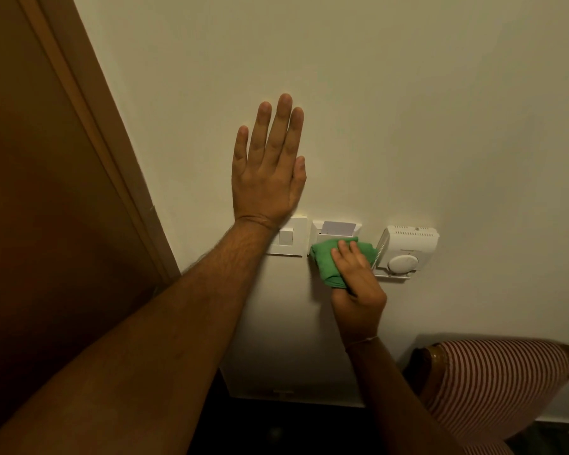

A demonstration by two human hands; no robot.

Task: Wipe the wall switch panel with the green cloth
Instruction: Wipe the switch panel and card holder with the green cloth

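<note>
1. The wiping step is under way: the right hand [355,277] is closed around a bunched green cloth [329,261] and presses it against the lower face of the middle panel, a key-card holder [319,229] on the wall [408,110].
2. The left hand [266,172] grasps nothing; it lies flat and spread on the wall, fingers up, just above the row of fittings, and looks to be bracing the person.
3. The left wrist crosses the upper left corner of the wall switch panel [291,239], a white plate with one square rocker, just to the left of the card holder.
4. The cloth is beside the switch panel, not on it; the rocker plate looks uncovered, so I judge the task's own panel is not yet wiped, or only partly.
5. The next move probably calls for sliding the cloth left onto the switch plate, with light pressure so the rocker is not tripped, and for lifting the left wrist clear.
6. The only holder here is the card slot: a pale key card [339,227] stands upright in it, its top edge showing above the cloth. Rubbing near it could nudge it.
7. A white thermostat [408,247] with a round dial sits just right of the cloth; a striped chair [493,382] stands below.
</note>
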